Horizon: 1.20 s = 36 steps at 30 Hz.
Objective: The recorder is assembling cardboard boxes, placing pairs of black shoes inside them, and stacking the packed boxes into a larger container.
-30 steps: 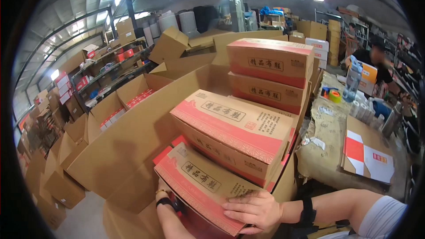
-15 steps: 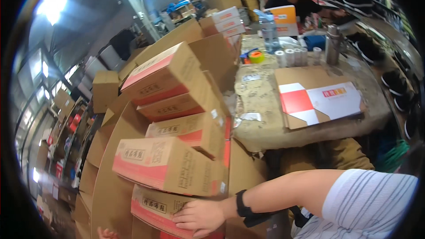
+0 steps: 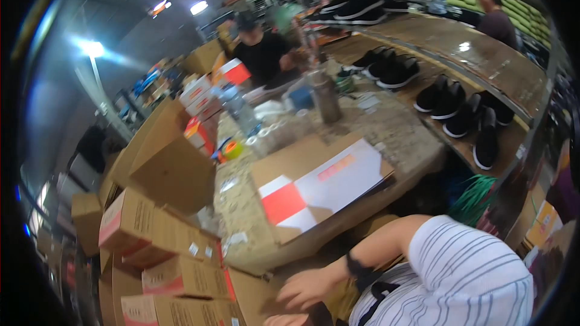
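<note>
My right hand (image 3: 307, 288), with a dark band on the wrist, is at the lower middle, in front of the cloth-covered table. Its fingers are loosely stretched and appear to hold nothing. Just below it, at the bottom edge, part of my left hand (image 3: 286, 320) shows; its fingers are mostly cut off. Left of both hands, brown and red shoe boxes (image 3: 166, 311) stand in rows inside a large open carton (image 3: 172, 172). On the table (image 3: 232, 255) lies a stack of flat, unfolded white, red and brown box blanks (image 3: 347, 175).
A tape roll (image 3: 231, 149), clear plastic rolls (image 3: 272, 139), a large water bottle (image 3: 238, 108) and a metal flask (image 3: 326, 96) stand at the table's far side. A rack (image 3: 513, 105) holds black shoes (image 3: 450, 96) at the right. A person (image 3: 263, 54) works beyond the table.
My view has swung right, bringing the shoe rack in. My right hand has left the shoe box in the carton and moved beside the table; my left hand now shows close to it.
</note>
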Available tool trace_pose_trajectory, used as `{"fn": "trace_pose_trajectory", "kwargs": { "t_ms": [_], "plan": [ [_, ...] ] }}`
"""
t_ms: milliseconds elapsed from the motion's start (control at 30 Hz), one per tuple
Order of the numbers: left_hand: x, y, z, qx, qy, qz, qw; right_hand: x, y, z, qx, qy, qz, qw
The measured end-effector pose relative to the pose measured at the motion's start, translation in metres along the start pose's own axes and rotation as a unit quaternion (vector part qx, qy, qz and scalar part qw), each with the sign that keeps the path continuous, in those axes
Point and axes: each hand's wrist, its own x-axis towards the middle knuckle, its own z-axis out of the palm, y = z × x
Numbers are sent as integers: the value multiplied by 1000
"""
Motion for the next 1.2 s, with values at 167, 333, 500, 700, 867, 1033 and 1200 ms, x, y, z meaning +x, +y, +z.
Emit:
{"fn": "trace_pose_trajectory", "kwargs": {
  "t_ms": [167,333,500,700,867,1033,1200],
  "plan": [
    [-58,-129,160,-9,-144,-137,980,-184,-57,-102,-159,44,357,919],
    [-49,-163,210,35,-152,-227,961,-256,-118,-132,-227,142,527,807],
    [-19,-159,219,22,-265,-210,941,-269,-136,-97,-184,222,537,793],
    [-7,-146,208,-116,-488,-253,827,-281,-139,-114,-207,248,551,770],
    [26,-142,232,12,-601,-221,768,-298,-147,-105,-158,318,618,702],
    [38,-144,244,-12,-596,-164,786,-290,-153,-98,-158,281,645,693],
    [34,-144,245,-36,-570,-179,801,-284,-149,-98,-164,258,638,706]
  ]
}}
